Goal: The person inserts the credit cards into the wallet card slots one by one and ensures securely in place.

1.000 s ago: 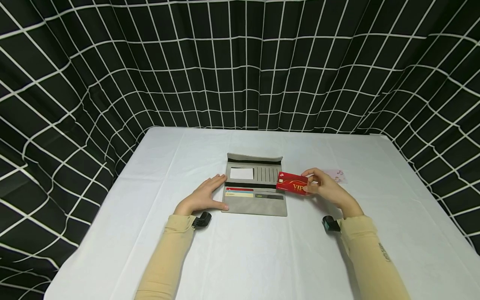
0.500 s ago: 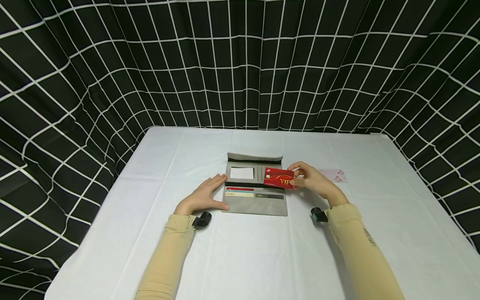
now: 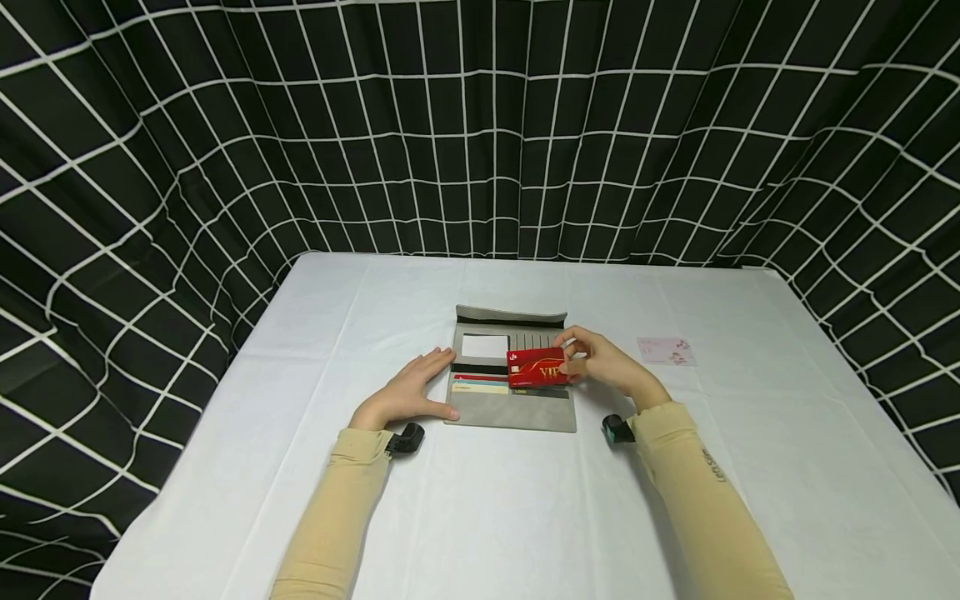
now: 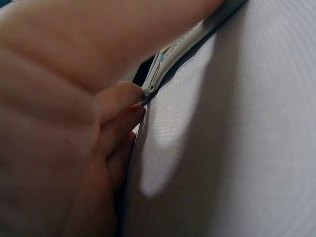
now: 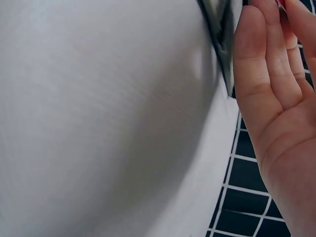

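Observation:
My right hand pinches a red VIP card by its right end, thumb on the near face. The card overlaps the middle and right half of an opened grey wallet, covering part of its slots. In the wallet's left side sit a white card behind a window and a row of red, blue and cream cards. My left hand lies with fingers spread at the wallet's left edge, thumb on its lower left corner. In the left wrist view the fingertips touch the wallet edge.
A pale pink card lies on the white-covered table, right of the wallet. Black curtain with a white grid surrounds the back and sides of the table.
My right hand has carried the red card leftward from the wallet's right edge to over its middle, then slightly toward me. The pink card is now fully uncovered. My left hand stays put.

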Demonstrator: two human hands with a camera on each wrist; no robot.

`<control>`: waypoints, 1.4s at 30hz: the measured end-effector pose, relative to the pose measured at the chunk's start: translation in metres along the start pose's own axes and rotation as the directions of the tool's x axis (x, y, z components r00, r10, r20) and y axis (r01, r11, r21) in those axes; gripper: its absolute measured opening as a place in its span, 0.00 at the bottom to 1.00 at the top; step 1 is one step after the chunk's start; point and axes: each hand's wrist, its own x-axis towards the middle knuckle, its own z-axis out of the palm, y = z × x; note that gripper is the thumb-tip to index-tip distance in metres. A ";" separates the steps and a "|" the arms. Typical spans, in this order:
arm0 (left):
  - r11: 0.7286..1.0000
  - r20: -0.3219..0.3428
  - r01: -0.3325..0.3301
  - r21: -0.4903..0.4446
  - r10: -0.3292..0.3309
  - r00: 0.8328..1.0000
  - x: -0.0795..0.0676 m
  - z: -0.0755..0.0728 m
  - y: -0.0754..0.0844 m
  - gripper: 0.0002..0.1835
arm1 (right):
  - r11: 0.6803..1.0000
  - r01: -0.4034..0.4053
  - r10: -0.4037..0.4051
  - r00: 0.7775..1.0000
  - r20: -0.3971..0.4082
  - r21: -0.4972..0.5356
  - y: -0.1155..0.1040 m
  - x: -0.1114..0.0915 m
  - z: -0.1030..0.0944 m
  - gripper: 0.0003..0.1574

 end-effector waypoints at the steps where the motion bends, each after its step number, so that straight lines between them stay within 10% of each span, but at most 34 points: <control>1: 1.000 0.000 0.000 0.001 0.000 1.000 0.000 0.000 0.000 0.57 | 1.000 0.000 0.000 1.000 0.000 0.002 0.001 0.000 0.001 0.22; 42: 1.000 0.003 0.010 -0.005 -0.010 1.000 0.001 0.002 -0.001 0.58 | 0.988 0.000 -0.001 1.000 -0.010 -0.152 0.009 -0.003 0.004 0.20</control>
